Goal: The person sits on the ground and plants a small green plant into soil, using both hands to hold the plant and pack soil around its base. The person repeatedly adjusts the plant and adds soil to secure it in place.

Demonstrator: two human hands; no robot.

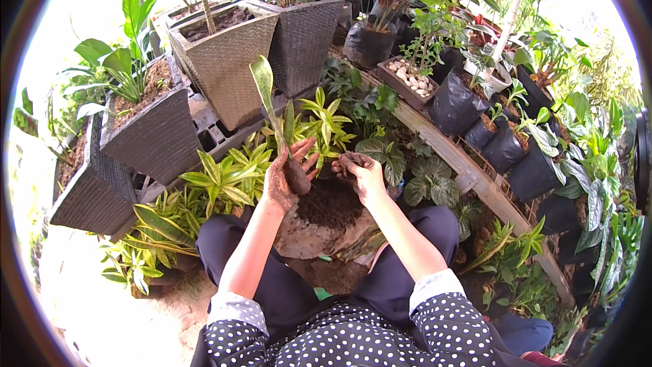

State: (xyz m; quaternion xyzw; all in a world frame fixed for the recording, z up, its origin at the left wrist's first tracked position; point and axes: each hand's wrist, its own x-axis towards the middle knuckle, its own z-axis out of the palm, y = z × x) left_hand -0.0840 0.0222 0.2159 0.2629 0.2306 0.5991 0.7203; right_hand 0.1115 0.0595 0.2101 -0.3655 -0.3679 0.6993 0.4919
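Note:
My left hand point(277, 182), smeared with soil, cradles a young snake plant point(263, 80). One tall, broad leaf and a shorter one rise from it, and a dark, soil-coloured lump point(297, 178) at its base rests against my palm and fingers. Beside it on the right, my right hand point(363, 171) is closed, with dirty fingertips drawn together; whatever they hold is hidden. Below and between both hands lies a mound of dark, loose soil point(333, 205) on a pale, dirt-stained sheet point(305, 239) between my knees.
Large textured planters point(224, 68) stand at the far left. Yellow-green leafy plants point(227, 177) crowd close by my left arm. On the right, a wooden rail point(435, 139) runs past black plant bags point(456, 105) and a box of white pebbles point(410, 81). Dark-leaved plants point(432, 180) grow near my right knee.

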